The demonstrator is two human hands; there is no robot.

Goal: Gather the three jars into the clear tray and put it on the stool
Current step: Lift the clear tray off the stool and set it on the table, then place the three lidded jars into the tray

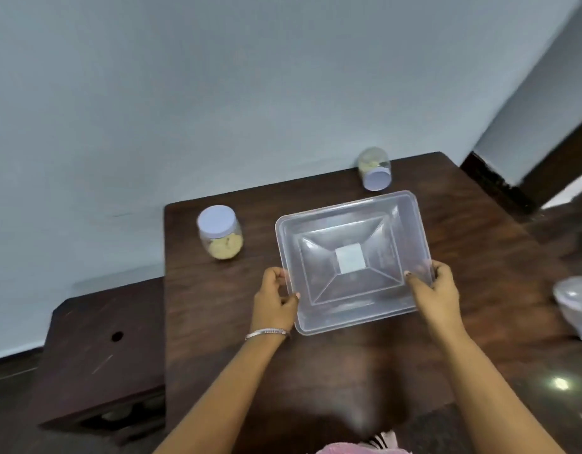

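The clear tray rests on the dark wooden table, with a white label at its centre. My left hand grips its near left corner and my right hand grips its near right corner. A jar with a pale lid and yellowish contents stands upright left of the tray. A second jar lies tilted behind the tray near the wall, lid toward me. At the right edge of the view sits a third, blurred jar-like clear object. The dark stool stands lower, left of the table.
A pale blue wall runs right behind the table. The stool top has a small round hole. A dark skirting and doorway lie at the far right. Glossy dark floor shows to the right.
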